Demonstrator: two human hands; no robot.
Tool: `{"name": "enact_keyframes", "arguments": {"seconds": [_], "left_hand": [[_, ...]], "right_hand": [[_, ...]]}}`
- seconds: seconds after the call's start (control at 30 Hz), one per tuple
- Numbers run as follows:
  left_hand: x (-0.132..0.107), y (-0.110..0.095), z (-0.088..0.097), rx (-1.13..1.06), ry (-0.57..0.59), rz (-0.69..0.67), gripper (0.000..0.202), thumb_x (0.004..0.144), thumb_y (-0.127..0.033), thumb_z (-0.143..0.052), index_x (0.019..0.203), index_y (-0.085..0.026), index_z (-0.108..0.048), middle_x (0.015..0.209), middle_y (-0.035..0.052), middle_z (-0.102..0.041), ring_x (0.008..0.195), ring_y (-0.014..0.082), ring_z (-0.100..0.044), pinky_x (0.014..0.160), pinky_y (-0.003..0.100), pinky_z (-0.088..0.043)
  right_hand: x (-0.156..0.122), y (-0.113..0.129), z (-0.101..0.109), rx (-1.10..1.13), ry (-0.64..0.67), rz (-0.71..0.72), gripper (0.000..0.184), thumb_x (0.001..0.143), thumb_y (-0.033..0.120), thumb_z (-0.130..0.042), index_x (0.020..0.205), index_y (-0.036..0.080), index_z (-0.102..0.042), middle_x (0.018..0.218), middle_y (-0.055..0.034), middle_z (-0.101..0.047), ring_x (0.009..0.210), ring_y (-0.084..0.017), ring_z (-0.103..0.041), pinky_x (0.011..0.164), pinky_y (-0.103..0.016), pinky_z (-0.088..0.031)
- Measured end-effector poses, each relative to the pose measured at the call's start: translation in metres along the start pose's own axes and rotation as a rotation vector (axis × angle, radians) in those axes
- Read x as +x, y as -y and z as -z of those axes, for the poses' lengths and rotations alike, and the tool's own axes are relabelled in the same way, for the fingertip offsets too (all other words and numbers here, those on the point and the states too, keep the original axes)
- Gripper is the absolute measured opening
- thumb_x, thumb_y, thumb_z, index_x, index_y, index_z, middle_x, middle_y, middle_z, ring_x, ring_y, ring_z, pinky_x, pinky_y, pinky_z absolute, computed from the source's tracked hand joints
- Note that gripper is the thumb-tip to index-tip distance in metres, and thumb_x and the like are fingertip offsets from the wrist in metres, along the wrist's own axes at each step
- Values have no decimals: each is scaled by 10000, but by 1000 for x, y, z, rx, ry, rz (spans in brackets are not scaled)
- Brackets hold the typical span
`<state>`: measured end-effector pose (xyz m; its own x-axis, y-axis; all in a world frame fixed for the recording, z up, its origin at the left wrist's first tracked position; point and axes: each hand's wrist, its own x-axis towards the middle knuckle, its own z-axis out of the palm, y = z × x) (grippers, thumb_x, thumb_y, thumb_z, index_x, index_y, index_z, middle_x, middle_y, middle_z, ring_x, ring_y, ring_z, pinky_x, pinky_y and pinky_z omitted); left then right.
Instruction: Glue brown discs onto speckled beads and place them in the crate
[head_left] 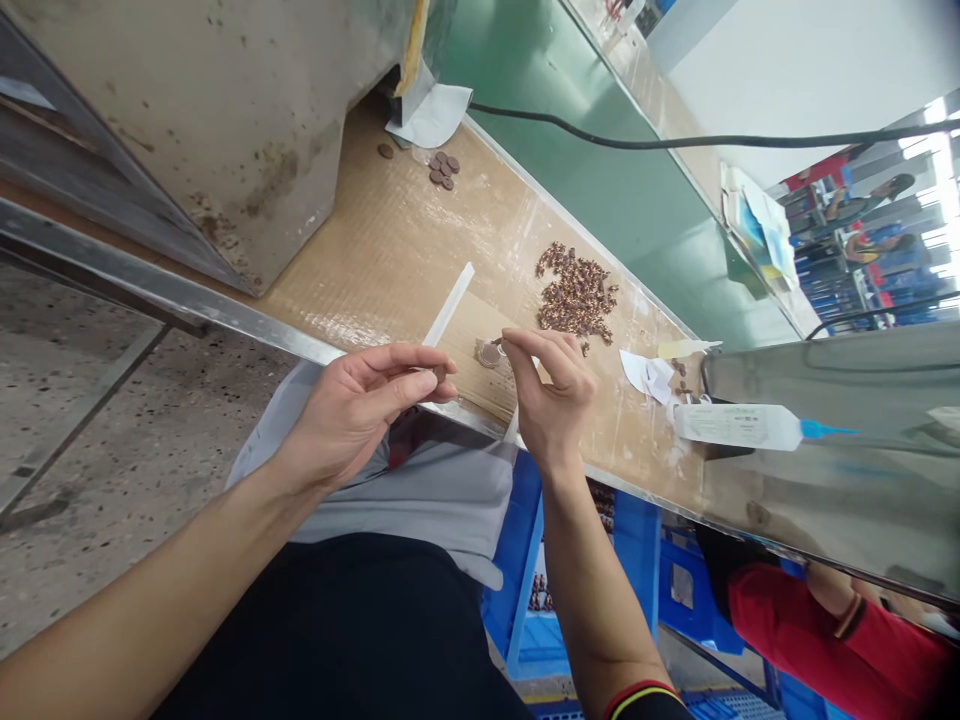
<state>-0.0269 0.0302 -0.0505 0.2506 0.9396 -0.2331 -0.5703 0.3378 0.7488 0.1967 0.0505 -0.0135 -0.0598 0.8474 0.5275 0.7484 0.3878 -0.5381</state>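
Now left hand (356, 405) pinches brown disc (440, 374); right hand (553, 392) hovers.

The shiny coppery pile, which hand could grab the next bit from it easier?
Probably the right hand: it's close beside the coppery pile, though its fingers look pinched together. The left hand is farther away and seems to hold a brown disc.

Glossy, coppery metallic-looking parts (576, 292), matt discs (442, 168), smooth translucent plastic bottle (739, 426), shiny cardboard-like bench top (420, 225)
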Motion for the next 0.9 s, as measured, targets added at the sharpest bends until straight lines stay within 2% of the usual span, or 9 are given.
{"name": "enact_keyframes", "arguments": {"seconds": [0.27,0.43,0.63,0.73,0.9], "left_hand": [[0,1,1,2,4,-6,186,941,-274,-955,1119,-222,-935,1103,82,-883,956,188,-839,927,238,-671],[0,2,1,-19,15,-1,164,961,-277,-946,1119,-231,-934,1093,70,-888,978,181,-850,949,221,-668],[1,2,0,-14,-9,12,180,948,-312,-966,1094,-212,-929,1086,83,-887,963,196,-856,933,241,-682],[1,3,0,-27,-8,16,224,947,-303,-969,1149,-216,-923,1132,89,-888,949,193,-854,920,248,-688],[0,2,1,-51,6,40,204,947,-295,-973,1126,-209,-928,1117,73,-884,942,166,-848,915,206,-688]], "right_hand": [[-6,4,10,-96,-19,39,188,1151,243,-692,1141,322,-863,1111,-18,-873,1058,-251,-793,990,-476,-661],[-11,2,14,-126,-11,101,222,1132,184,-714,1185,340,-862,1124,-14,-869,1078,-252,-767,1016,-461,-635],[-15,-2,14,-157,-4,96,218,1134,191,-713,1193,337,-864,1122,-18,-866,1062,-256,-754,1013,-472,-625],[-15,-2,14,-153,-8,99,214,1132,186,-714,1184,326,-866,1120,-19,-868,1063,-250,-758,1012,-472,-632],[-15,10,21,-143,-117,88,175,1119,190,-744,1148,313,-865,1082,-13,-874,1026,-248,-804,967,-472,-661]]}}
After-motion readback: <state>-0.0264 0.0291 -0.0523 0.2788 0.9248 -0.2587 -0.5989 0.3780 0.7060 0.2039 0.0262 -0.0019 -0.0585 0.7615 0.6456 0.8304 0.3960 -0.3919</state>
